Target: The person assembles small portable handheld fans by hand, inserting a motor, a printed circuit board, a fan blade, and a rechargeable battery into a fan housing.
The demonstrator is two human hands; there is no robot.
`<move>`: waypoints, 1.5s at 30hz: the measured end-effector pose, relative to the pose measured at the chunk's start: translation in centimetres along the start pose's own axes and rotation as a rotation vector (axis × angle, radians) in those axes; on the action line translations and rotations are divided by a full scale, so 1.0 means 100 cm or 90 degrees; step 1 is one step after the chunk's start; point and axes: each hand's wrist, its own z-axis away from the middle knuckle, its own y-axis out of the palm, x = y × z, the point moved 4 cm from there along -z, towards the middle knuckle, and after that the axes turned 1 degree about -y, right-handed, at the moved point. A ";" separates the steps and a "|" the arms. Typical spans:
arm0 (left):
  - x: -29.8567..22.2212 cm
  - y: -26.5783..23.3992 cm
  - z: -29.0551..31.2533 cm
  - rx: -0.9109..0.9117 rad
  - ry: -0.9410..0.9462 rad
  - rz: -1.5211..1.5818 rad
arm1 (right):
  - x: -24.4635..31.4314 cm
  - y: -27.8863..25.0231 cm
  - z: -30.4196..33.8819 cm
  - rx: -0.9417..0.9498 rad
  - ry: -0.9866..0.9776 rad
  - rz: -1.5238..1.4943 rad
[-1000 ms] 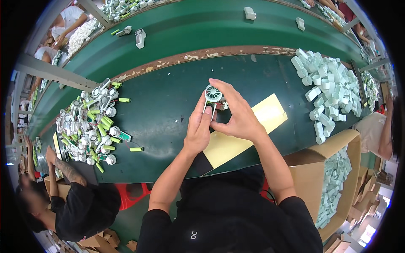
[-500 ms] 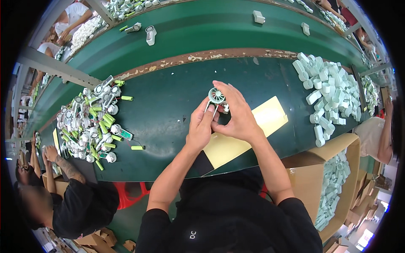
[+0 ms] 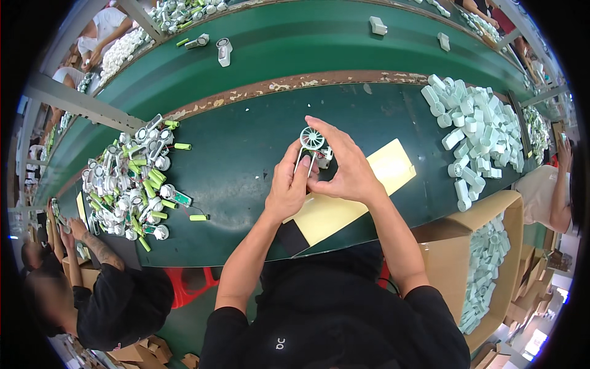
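Both my hands meet over the middle of the bench around a mint-green plastic housing (image 3: 312, 138) with a round spoked grille at its far end and an open body towards me. My left hand (image 3: 287, 187) is closed about the housing's near part, thumb along it. With fingers arched over, my right hand (image 3: 349, 167) grips it from the right. A small white part (image 3: 325, 156) shows between the housing and my right palm; its far side is hidden by the fingers. Under my hands lies a yellow sheet (image 3: 388, 171) with a black strip (image 3: 292, 238) at its near left end.
Left is a heap of grey-white fan assemblies (image 3: 126, 194) with lime-green cells and circuit boards. Mint-green housings (image 3: 473, 126) are piled right, above an open cardboard box (image 3: 442, 264) holding more. A green conveyor (image 3: 295, 46) carries several parts beyond the bench. A co-worker (image 3: 117, 295) sits left.
My hands and the housing have shifted very slightly to the left, and the housing is tipped a little. The white part beside it shows more. Both hands keep their grip.
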 end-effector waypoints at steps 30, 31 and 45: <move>-0.008 0.005 0.007 -0.011 0.034 0.184 | -0.045 0.023 0.029 0.104 0.495 -0.737; -0.008 0.007 0.006 -0.042 0.005 0.188 | -0.044 0.020 0.027 0.004 0.458 -0.673; 0.005 0.000 0.000 -0.008 -0.030 0.063 | -0.004 -0.012 0.005 -0.037 0.157 -0.358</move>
